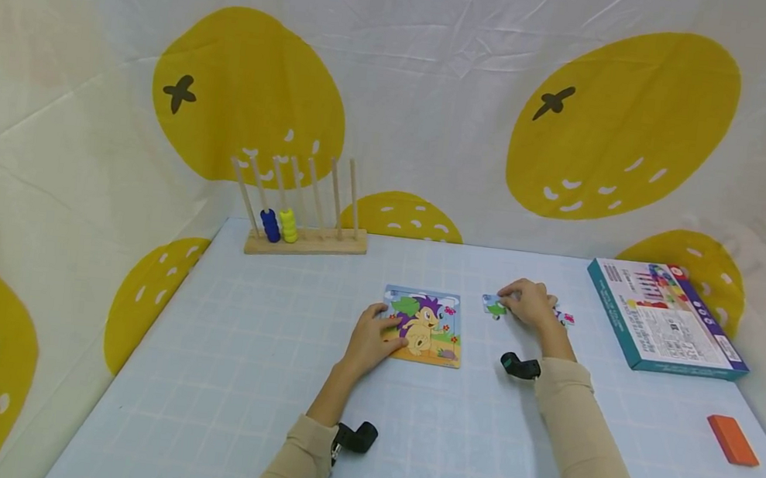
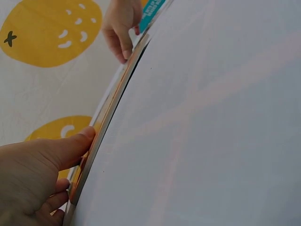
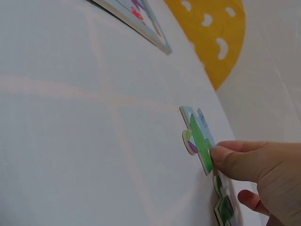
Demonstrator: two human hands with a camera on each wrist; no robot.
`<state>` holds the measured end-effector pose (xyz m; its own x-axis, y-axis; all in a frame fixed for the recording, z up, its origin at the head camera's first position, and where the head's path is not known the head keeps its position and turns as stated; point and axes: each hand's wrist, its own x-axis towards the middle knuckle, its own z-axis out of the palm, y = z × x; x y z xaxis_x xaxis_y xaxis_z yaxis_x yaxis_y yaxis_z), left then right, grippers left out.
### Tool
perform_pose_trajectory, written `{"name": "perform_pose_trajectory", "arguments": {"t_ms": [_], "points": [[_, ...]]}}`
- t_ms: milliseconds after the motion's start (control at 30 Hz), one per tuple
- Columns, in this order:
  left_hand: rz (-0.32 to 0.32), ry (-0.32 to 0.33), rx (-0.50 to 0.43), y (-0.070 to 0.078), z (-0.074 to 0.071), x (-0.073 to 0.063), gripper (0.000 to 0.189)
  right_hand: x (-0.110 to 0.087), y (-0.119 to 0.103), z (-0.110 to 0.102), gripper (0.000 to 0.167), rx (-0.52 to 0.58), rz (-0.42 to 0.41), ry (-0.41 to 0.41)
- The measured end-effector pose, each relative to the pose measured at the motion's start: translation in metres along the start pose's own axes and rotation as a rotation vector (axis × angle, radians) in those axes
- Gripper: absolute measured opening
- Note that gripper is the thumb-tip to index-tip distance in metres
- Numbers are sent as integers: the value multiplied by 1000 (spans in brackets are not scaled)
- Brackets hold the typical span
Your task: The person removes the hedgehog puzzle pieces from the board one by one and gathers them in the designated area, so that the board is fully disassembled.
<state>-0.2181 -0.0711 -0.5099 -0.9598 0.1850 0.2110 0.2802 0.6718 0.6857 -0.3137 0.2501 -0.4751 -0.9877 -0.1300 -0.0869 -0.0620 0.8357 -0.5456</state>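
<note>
A square jigsaw puzzle (image 1: 444, 330) with a purple-haired hedgehog picture lies flat in its frame on the table. My left hand (image 1: 368, 339) holds its left side, with the thumb and fingers spread around the lower left corner; the left wrist view shows the thumb (image 2: 77, 143) at the board's edge. To the right of the puzzle, my right hand (image 1: 529, 301) pinches a blue and green puzzle piece (image 3: 201, 139) between thumb and finger, low over the tabletop. Another loose piece (image 3: 225, 205) lies under that hand, partly hidden. Some pink-patterned piece (image 1: 565, 318) shows just past the right wrist.
At the back left stands a wooden peg rack (image 1: 308, 243) with blue and yellow stacked beads. A flat game box (image 1: 669, 320) lies at the right, and an orange block (image 1: 733, 441) sits near the table's right edge. A patterned cloth backdrop (image 1: 430, 119) surrounds the table.
</note>
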Motion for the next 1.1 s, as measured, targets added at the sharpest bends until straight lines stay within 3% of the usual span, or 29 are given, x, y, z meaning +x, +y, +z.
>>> {"name": "perform_pose_trajectory", "arguments": {"t_ms": [367, 500, 633, 733, 933, 1100], "points": [[10, 6, 16, 0, -1, 1, 45, -1, 0, 1, 24, 11, -2, 35], [13, 7, 0, 0, -1, 0, 45, -7, -2, 7, 27, 66, -50, 184], [10, 5, 2, 0, 0, -1, 44, -20, -13, 20, 26, 224, -120, 386], [10, 2, 18, 0, 0, -2, 44, -31, -26, 33, 25, 337, -162, 439], [6, -12, 25, -1, 1, 0, 43, -46, -51, 55, 26, 449, -246, 339], [7, -15, 29, -1, 2, 2, 43, -48, -67, 68, 28, 409, -234, 204]]}}
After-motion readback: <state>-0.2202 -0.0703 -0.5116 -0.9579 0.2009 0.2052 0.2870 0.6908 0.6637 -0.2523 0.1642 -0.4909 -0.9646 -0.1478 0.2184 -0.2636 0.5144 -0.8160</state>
